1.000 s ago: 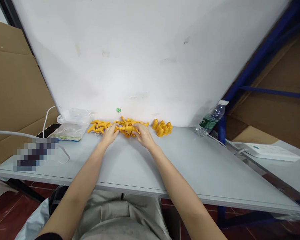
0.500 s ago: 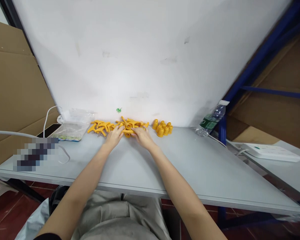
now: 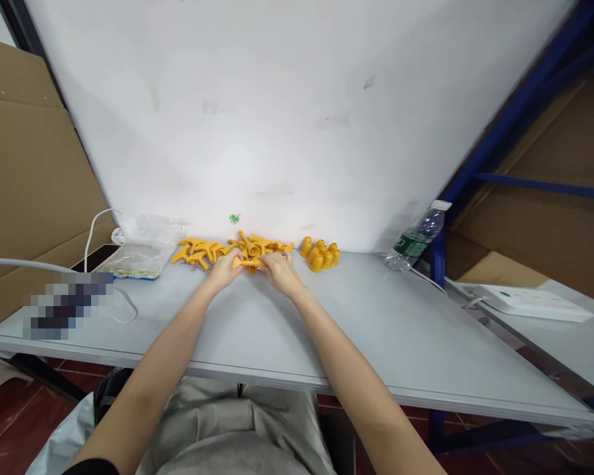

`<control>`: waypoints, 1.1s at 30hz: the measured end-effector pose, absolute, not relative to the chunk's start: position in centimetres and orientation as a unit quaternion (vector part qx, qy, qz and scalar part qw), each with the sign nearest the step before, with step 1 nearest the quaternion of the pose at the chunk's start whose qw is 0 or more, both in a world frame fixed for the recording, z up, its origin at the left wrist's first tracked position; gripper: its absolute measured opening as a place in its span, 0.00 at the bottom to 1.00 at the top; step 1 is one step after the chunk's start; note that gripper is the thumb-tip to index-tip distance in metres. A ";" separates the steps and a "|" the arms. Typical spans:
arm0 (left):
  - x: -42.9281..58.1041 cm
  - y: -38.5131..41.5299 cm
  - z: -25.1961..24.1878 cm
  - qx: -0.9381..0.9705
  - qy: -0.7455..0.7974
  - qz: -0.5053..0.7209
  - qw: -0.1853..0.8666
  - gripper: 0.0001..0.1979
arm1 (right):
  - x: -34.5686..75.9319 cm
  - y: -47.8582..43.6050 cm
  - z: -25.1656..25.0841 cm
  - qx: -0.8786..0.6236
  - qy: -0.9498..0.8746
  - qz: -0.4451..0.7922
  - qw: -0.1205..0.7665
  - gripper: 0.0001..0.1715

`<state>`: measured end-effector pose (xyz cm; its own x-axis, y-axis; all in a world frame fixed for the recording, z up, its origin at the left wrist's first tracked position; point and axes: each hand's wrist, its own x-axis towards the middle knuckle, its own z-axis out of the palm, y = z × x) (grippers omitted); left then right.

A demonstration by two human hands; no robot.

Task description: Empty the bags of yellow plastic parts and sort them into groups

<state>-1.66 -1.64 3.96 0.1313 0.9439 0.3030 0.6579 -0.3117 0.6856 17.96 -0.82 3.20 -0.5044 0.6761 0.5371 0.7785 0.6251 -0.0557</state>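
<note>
Between my hands a slim yellow plastic piece [image 3: 250, 263] lies crosswise, held at both ends. My left hand [image 3: 224, 269] is closed on its left end, near a wider tip. At the other end my right hand [image 3: 280, 270] pinches it, its fingers partly covering it. Right behind them lies a heap of loose yellow plastic parts [image 3: 253, 248], some with round sockets. More branched yellow pieces [image 3: 200, 251] lie to the left, with small metal bits [image 3: 197, 266] beside them. Several yellow cone-shaped caps [image 3: 321, 254] stand upright to the right.
A clear plastic bag [image 3: 138, 258], a phone [image 3: 96, 257] and a white cable [image 3: 87, 241] lie at the left. A water bottle [image 3: 418, 237] leans at the right, near a blue post and a power strip [image 3: 532, 303]. A white panel [image 3: 297, 132] rises behind the table [image 3: 376, 323].
The slim yellow piece has come slightly toward me, out from the heap, and more of its left tip shows. Both hands stay close together on it.
</note>
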 end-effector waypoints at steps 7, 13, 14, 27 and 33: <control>-1.4 -1.7 4.2 0.629 0.598 0.345 0.358 0.06 | 18.5 -0.4 2.6 -0.433 -0.840 -0.159 0.287 0.10; -1.7 -1.8 4.1 0.686 0.624 0.357 0.113 0.11 | 19.9 0.2 2.2 -0.505 -0.772 -0.168 0.346 0.09; -1.8 -1.8 4.1 0.675 0.642 0.351 0.098 0.13 | 20.1 0.4 2.2 -0.518 -0.756 -0.167 0.363 0.10; -4.2 0.1 2.3 0.595 0.671 0.435 0.080 0.17 | 26.6 2.0 1.1 -0.667 -0.364 -0.058 0.647 0.14; -4.4 0.6 1.4 0.613 0.616 0.491 0.060 0.16 | 29.4 3.4 -1.5 -0.710 -0.222 0.018 0.668 0.09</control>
